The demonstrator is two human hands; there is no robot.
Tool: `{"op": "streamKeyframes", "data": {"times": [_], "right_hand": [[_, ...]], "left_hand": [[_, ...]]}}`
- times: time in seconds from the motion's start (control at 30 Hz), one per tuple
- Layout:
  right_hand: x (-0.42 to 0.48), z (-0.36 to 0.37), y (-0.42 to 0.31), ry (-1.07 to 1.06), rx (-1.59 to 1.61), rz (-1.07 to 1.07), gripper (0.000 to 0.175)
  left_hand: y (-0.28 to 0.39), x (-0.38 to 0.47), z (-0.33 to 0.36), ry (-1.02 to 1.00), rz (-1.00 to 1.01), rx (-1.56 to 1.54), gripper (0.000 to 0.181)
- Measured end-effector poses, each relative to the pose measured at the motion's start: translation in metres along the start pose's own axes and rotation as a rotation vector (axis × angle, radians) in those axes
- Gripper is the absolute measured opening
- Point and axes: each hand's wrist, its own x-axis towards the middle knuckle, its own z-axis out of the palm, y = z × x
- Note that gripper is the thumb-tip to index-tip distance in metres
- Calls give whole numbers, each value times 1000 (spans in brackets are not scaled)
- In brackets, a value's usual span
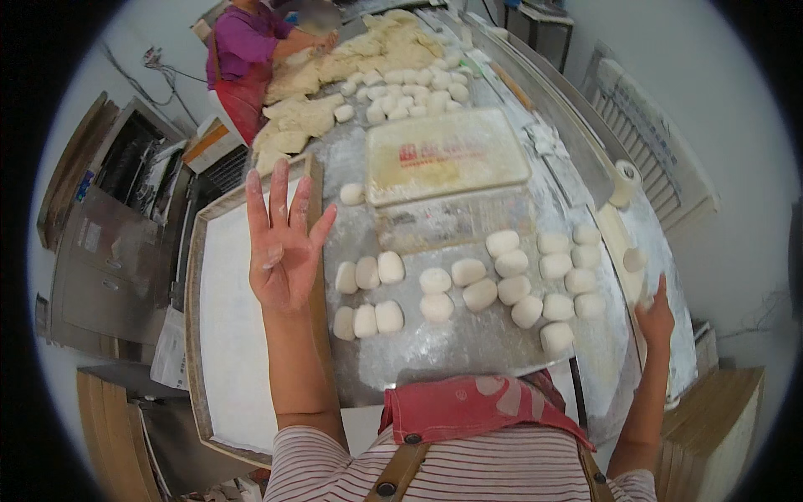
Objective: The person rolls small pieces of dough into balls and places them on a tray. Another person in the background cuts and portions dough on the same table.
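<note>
My left hand [285, 245] is raised palm up at the left, four fingers spread and the thumb folded across the floured palm; it holds nothing. Below it lies a tray lined with white sheet [235, 326]. Rows of floured dough pieces [435, 280] rest on the metal table [401, 370] between my hands. At the far right, my right hand [655, 317] is by a pale belt or strip [618, 235], one finger extended; blur hides whether it grips anything. A small round dough piece [635, 259] lies just beyond its fingers.
A lidded plastic box [448, 154] stands mid-table, with more dough pieces [411, 94] and large dough sheets [382, 47] behind. A co-worker in a red apron [241, 103] leans over the dough at the upper left. A white roller [625, 182] stands right; boxes [709, 408] are stacked lower right.
</note>
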Motion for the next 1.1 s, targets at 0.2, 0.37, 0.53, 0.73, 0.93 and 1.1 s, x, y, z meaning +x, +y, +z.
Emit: {"op": "streamKeyframes", "data": {"times": [0.2, 0.37, 0.53, 0.73, 0.93, 1.1], "right_hand": [[22, 9, -16, 33, -4, -53, 84], [13, 6, -16, 52, -11, -30, 63], [-12, -12, -7, -49, 282, 52, 53], [-93, 7, -27, -150, 623, -255, 43], [-104, 31, 11, 79, 631, -126, 47], [-71, 31, 99, 447, 287, -9, 43]], "left_hand": [[-65, -35, -23, -163, -563, 602, 88], [-135, -75, -20, -758, -407, 1576, 94], [-165, -97, -22, -740, -427, 1578, 103], [-153, -112, -22, -653, -523, 1588, 98], [-181, -122, -51, -942, -461, 1731, 77], [-149, -44, -39, -1062, -580, 1392, 61]]}}
